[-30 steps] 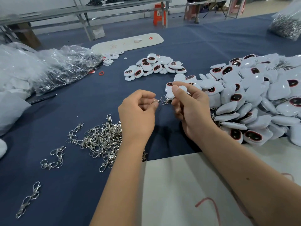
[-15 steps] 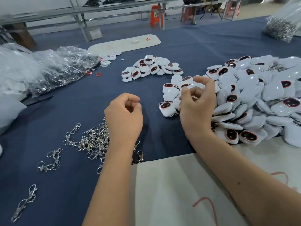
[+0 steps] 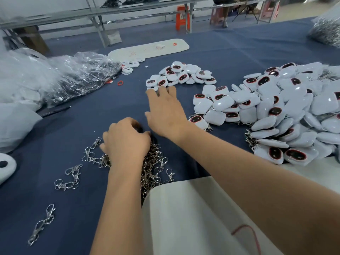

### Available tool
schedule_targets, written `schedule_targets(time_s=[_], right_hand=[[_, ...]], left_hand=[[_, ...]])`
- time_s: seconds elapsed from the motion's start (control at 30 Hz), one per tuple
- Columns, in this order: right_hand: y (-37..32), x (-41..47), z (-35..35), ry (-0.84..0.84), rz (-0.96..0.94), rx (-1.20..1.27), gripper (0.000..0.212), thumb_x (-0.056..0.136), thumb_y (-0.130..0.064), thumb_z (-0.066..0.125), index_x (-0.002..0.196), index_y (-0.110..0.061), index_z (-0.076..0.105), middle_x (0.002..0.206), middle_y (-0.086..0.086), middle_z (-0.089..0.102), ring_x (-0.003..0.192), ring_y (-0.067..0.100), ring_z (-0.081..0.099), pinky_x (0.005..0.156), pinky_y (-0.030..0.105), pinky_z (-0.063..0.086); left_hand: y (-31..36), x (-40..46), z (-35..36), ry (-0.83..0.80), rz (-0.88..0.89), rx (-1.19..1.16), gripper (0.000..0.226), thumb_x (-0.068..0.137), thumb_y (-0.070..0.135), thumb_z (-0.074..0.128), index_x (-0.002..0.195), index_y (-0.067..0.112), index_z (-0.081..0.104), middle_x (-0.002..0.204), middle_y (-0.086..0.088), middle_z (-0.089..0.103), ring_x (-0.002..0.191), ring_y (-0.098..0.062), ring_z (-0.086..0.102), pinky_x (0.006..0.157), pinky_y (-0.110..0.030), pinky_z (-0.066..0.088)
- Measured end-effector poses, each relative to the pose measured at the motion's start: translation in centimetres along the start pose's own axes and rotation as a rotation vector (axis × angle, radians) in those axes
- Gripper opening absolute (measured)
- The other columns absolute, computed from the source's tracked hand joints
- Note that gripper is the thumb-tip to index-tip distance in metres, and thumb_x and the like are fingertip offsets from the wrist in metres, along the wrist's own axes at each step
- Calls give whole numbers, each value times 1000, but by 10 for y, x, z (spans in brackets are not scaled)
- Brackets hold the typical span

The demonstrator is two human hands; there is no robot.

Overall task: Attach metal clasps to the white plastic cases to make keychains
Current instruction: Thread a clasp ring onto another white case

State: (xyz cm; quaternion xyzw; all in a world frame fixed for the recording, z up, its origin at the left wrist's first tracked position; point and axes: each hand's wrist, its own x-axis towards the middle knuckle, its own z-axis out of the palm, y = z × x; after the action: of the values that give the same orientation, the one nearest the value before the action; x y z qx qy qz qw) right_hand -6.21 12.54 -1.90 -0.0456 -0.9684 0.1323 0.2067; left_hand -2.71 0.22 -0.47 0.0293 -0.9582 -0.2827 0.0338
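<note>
A heap of silver metal clasps lies on the blue cloth in front of me. My left hand rests on top of it with fingers curled down into the clasps; the fingertips are hidden. My right hand stretches forward, fingers spread and empty, its tips just short of a small pile of white plastic cases with dark red-rimmed windows. A large pile of cases, some with clasps on them, fills the right side. One such case lies by my right wrist.
Loose clasps lie scattered to the left. Crumpled clear plastic bags sit at the far left, a bag of metal parts at the far right. A white board lies beyond. A pale sheet covers the near edge.
The case with its clasp has left my right hand and lies by the big pile. My right hand has reached forward to the small pile; my left hand has dropped onto the clasps.
</note>
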Motion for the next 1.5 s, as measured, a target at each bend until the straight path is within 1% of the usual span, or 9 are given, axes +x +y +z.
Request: schedule_targets(time_s=[0.13,0.33,0.53,0.77,1.0,1.17,1.3,1.4,1.5], right_hand=[[11,44,23,-72,3,-220,54,98,-24,60,148,-22,40,157,11,31,148,35,21,100,46,40],[44,77,31,-249,104,-91,75,106,-47,47,164,-13,13,174,8,2,160,30,-6,126,54,14],[36,59,30,-135,95,-149,47,105,-37,49,140,-6,46,151,16,36,137,34,37,113,43,35],[19,5,7,-118,63,-2,29,100,-10,58,128,-8,49,139,13,42,118,33,50,94,38,43],[30,-42,-22,-89,-10,39,14,101,-15,58,113,-9,53,123,11,51,105,31,51,91,37,38],[57,-53,-33,-78,22,49,38,100,-5,51,138,-5,50,121,16,54,107,34,49,95,43,38],[55,-58,-34,-50,-20,-64,57,98,0,46,153,-10,41,115,12,59,102,33,49,95,39,36],[50,-67,-35,19,-18,141,64,89,13,46,149,-8,50,110,14,49,91,33,51,78,39,40],[49,-75,-37,10,-33,270,56,88,16,46,136,-8,60,105,9,46,87,30,54,78,41,44]], left_hand=[[-1,2,2,-8,19,-144,12,83,21,76,90,31,72,94,8,73,105,-25,65,99,-47,49],[-4,6,4,7,14,-182,14,83,15,72,86,28,72,81,15,67,97,-21,67,98,-45,50],[-6,7,4,54,21,-175,21,82,8,70,86,28,73,88,10,72,94,-19,68,82,-31,51],[-4,5,0,19,31,-150,22,81,8,70,83,30,74,91,6,74,93,-20,68,79,-29,51],[0,6,-6,-186,143,-101,13,82,30,80,73,30,72,74,14,69,81,-12,66,75,-29,48],[-1,3,-17,-420,239,-74,18,72,27,92,74,23,74,71,11,66,66,-9,58,63,-25,40],[0,1,-18,-432,261,-28,18,74,18,90,69,22,73,68,8,66,62,-9,56,60,-23,38],[1,2,-13,-393,278,-65,20,76,13,88,67,20,71,68,5,67,65,-12,58,64,-26,42],[4,2,-8,-326,290,-178,19,78,12,85,69,18,70,70,5,69,67,-14,61,67,-27,45]])
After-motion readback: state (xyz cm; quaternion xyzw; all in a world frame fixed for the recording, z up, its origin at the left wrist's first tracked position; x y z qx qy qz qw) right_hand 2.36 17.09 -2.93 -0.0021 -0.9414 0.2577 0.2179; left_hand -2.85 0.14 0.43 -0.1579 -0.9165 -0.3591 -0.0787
